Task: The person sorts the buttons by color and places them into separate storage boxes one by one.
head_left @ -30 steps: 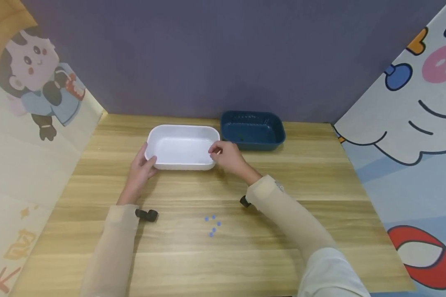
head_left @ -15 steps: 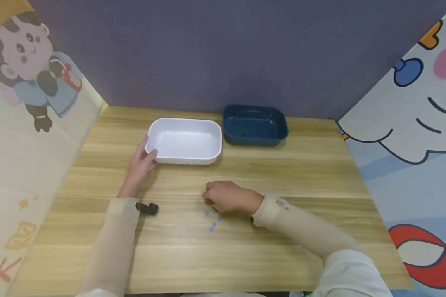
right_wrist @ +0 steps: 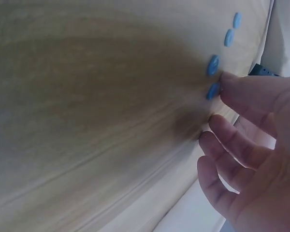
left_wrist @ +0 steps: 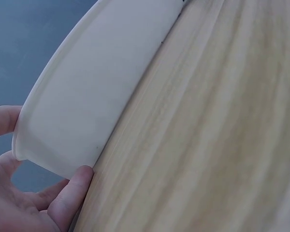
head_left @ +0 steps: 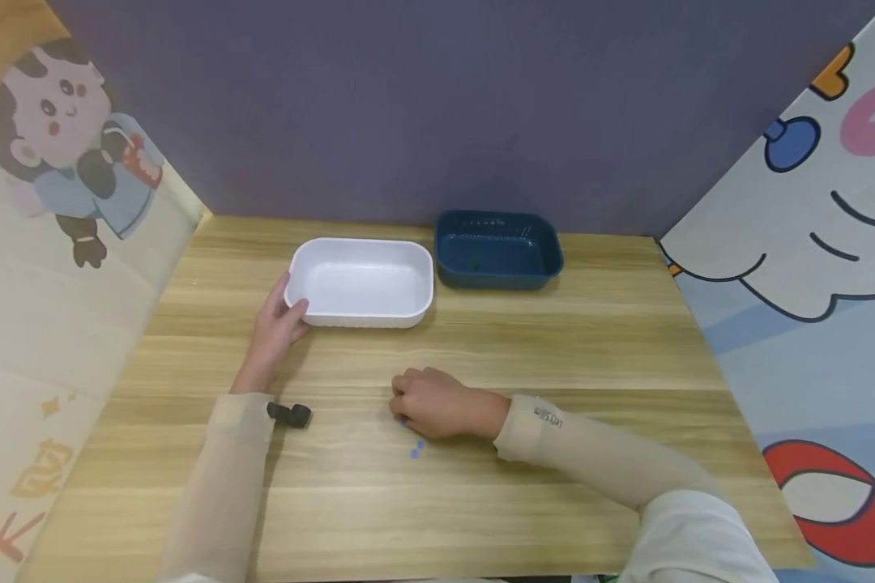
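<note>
My left hand [head_left: 273, 334] grips the near left corner of a white plastic basin [head_left: 360, 281]. In the left wrist view its thumb lies along the low edge of the basin's wall [left_wrist: 87, 87], with fingers [left_wrist: 5, 118] at the rim. My right hand [head_left: 433, 403] is low over the table, palm down. Seen from the right wrist, its thumb tip touches one small blue round button [right_wrist: 213, 91], and the other fingers are loosely bent at the tabletop. Another blue button [right_wrist: 213, 65] lies beside it, and further blue buttons [head_left: 417, 449] lie nearer me. Part of the group is hidden under the hand.
A dark blue basin [head_left: 499, 275], with a small green thing [head_left: 475, 264] inside, stands right of the white one against the grey back wall [head_left: 437, 113]. Cartoon-printed walls flank the wooden table [head_left: 591, 348] on both sides.
My right hand has come back from the white basin's right end to the blue buttons and lowered over them. My left hand has kept its grip on the basin.
</note>
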`<state>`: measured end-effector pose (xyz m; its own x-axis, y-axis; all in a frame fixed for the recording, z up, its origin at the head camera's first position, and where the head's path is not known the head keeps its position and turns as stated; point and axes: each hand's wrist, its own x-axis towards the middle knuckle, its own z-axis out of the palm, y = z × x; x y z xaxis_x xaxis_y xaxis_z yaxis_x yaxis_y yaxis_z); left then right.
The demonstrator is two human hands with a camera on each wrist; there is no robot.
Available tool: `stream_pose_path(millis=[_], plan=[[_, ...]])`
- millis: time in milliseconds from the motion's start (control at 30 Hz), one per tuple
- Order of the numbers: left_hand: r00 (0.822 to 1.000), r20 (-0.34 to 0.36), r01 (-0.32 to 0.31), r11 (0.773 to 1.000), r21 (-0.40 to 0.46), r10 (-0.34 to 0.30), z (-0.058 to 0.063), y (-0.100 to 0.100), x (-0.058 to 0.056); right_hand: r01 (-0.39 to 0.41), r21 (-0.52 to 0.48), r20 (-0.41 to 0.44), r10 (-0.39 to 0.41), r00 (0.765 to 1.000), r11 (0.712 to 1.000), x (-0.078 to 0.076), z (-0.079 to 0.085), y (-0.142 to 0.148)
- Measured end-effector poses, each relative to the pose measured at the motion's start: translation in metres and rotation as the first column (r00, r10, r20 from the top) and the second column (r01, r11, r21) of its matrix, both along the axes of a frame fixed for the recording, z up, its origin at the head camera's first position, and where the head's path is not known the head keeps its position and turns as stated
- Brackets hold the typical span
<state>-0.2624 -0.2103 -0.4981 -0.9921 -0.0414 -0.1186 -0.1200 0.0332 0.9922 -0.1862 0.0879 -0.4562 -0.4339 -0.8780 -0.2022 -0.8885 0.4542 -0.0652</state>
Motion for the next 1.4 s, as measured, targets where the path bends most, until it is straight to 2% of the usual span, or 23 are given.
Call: stream_pose_path(millis=[233, 433, 767, 967, 1100, 1233, 1300, 1400], plan=[[1.0, 0.004, 0.0, 1.0, 0.007, 0.0, -0.001, 0.001, -0.001, -0.026, -0.005, -0.042, 0.026, 0.999, 1.0, 0.003, -0.003, -0.001], [1.0, 0.021, -0.005, 1.0, 0.017, 0.005, -0.001, 0.0, -0.001, -0.022, -0.016, -0.046, 0.021, 0.999, 1.0, 0.004, -0.002, -0.002], [1.0, -0.001, 0.003, 1.0, 0.011, -0.003, -0.002, 0.0, -0.001, -0.024, -0.081, -0.042, 0.021, 0.999, 0.996, 0.005, -0.006, -0.002], [1.0, 0.002, 0.004, 1.0, 0.005, -0.004, -0.003, 0.0, -0.001, 0.027, -0.149, 0.021, -0.025, 0.999, 0.989, 0.004, -0.005, -0.001], [1.0, 0.019, 0.008, 0.999, 0.032, -0.009, 0.008, 0.002, 0.002, 0.073, -0.208, 0.079, -0.058, 0.995, 0.975, 0.003, -0.005, 0.002], [0.999, 0.029, 0.019, 0.999, 0.048, -0.02, 0.02, 0.005, 0.006, 0.095, -0.271, 0.101, -0.07, 0.992, 0.958, 0.002, -0.005, 0.004], [0.999, 0.03, 0.021, 0.999, 0.049, -0.022, 0.018, 0.004, 0.005, 0.096, -0.283, 0.103, -0.07, 0.992, 0.954, 0.002, -0.006, 0.005], [0.999, 0.032, 0.016, 0.999, 0.042, -0.017, 0.009, 0.002, 0.001, 0.1, -0.285, 0.105, -0.073, 0.992, 0.953, 0.0, -0.006, 0.005]])
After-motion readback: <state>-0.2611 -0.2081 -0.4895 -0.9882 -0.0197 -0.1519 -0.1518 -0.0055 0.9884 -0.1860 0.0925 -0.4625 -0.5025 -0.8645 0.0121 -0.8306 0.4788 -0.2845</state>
